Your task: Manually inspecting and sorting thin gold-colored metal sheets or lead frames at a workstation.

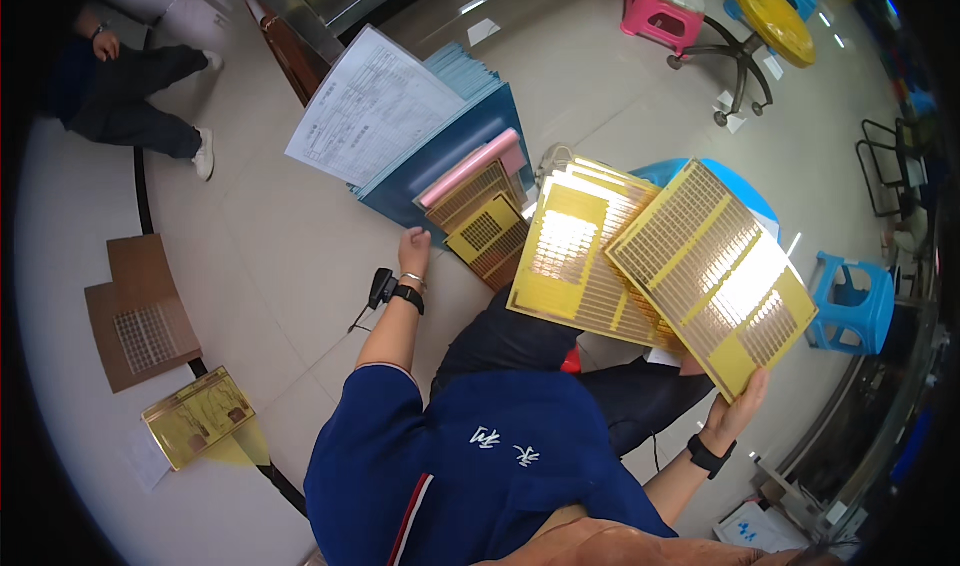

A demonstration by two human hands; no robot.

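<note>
Right hand [742,411]: grasping the top panel [700,256] at its near lower corner; wrist has a black band.
Top panel: yellow, gridded with rows of small cells, strong glare; tilted across the right part of the stack [568,301], overlapping it.
Stack: several similar yellow panels, edges fanned, in front of the person's knees; blue seat [755,203] shows behind it.
Left hand [415,251]: fingers curled, just beside the lower edge of the blue boards [375,198]; can't tell if it grips or touches anything.
Left forearm: bracelet and black band; black gadget [381,288] with cable just beside it.
Blue boards: standing tilted, printed sheet [375,106] on them.
Against boards: pink roll [480,166], small panels [490,236] below it.
Floor, left: brown cardboard [140,266]; yellow plate [200,416] near it.
Right side: blue stool [855,301].
Far right: pink stool [662,16], yellow round seat [775,21].
Upper left: another person's legs [140,101], well apart.
</note>
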